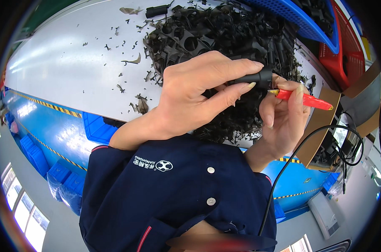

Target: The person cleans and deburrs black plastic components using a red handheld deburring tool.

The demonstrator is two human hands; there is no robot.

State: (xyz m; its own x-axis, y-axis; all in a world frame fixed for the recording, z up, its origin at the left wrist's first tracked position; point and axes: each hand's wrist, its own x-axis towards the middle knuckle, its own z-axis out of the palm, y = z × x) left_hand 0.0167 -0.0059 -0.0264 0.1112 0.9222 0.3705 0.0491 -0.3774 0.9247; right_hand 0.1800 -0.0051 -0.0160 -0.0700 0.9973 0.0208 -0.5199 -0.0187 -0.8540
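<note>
Cylinder (264,78), black with a wider collar at its right end, pinched by left hand (194,92); red-handled tool (308,100) in right hand (288,114), tip at collar's 5 o'clock.

Clock as seen in view, 12 at top. Left grip: thumb and index nearly closed, cylinder between them, sticking out toward 3; its long axis runs roughly 9-to-3. Right grip: fingers curled round the tool, axis about 9:30-to-3:30, pale tip pointing back at the collar, just beside it; contact can't be told. Left hand holds the cylinder; right fingertips also close to its collar end, touch unclear. Both over the pile of black parts and scraps (224,29) on white tabletop (72,71). Blue crate (310,26) at 1, cardboard box (318,134) at 4.
</note>
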